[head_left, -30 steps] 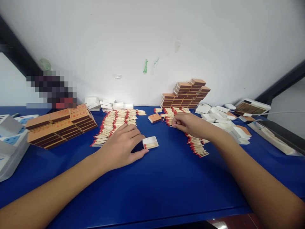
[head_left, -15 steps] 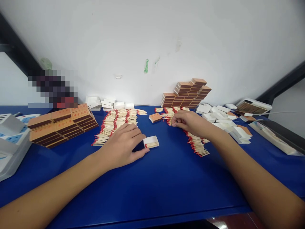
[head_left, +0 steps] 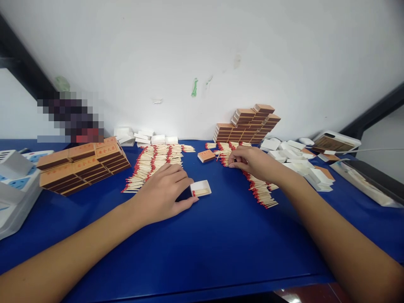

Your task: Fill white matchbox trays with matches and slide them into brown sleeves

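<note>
Barely anything has moved since a second ago: the right hand [head_left: 252, 162] has its thumb and fingers posed a bit differently at the edge of the right match pile [head_left: 263, 195], with a small gap now showing behind the fingertips, and everything sits a touch further right in view (pretty sure that's just the head camera drifting). For the work itself I'd call that close to no progress: the tray looks no fuller, so this reads to me as fingers sorting through sticks.

State of the grip, then. Right one: thumb and fingertips nearly together, but I can't tell if there's a match between them. Left hand [head_left: 166, 189]: thumb and index curve around the left end of a small white tray [head_left: 203, 185], and I'd say it's a light pinch. That tray is mid-scene, seemingly resting on the blue tabletop [head_left: 221, 252], with a few matches [head_left: 200, 193] lying along its near side, red heads to the left.

Other differences from the earlier shot? None I can spot. The left match pile [head_left: 160, 158], lone matchbox [head_left: 206, 156] and stacked boxes by the wall [head_left: 243, 130] all match up.
</note>
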Motion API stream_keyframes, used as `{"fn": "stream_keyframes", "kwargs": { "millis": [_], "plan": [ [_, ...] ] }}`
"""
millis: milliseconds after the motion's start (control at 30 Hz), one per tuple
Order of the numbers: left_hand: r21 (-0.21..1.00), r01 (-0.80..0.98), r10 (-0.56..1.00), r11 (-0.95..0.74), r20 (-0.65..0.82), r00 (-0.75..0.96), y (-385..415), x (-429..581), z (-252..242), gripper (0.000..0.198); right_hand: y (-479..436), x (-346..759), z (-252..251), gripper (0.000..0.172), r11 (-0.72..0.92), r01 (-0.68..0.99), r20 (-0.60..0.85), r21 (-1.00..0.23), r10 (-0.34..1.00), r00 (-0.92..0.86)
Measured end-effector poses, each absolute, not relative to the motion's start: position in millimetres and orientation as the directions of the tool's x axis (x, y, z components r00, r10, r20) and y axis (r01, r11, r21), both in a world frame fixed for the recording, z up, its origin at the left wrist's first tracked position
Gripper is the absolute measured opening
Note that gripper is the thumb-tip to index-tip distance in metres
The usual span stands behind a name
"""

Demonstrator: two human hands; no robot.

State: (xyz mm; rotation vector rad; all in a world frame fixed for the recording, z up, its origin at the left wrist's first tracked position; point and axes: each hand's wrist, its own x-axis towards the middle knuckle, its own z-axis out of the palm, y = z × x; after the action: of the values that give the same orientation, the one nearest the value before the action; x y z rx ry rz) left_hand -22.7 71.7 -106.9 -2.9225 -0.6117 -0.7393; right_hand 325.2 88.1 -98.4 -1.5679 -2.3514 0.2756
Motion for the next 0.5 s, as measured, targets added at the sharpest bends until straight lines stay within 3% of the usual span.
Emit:
{"fn": "stream_keyframes", "kwargs": {
  "millis": [500],
  "plan": [
    [0.055, 0.404, 0.384, -0.913, 0.446, 0.809, 71.2, -22.4, -104.8, 0.030, 87.5, 325.7, -102.2, 0.022, 0.394, 0.857, 0.119, -0.331, 0.919, -0.376]
  ]
}}
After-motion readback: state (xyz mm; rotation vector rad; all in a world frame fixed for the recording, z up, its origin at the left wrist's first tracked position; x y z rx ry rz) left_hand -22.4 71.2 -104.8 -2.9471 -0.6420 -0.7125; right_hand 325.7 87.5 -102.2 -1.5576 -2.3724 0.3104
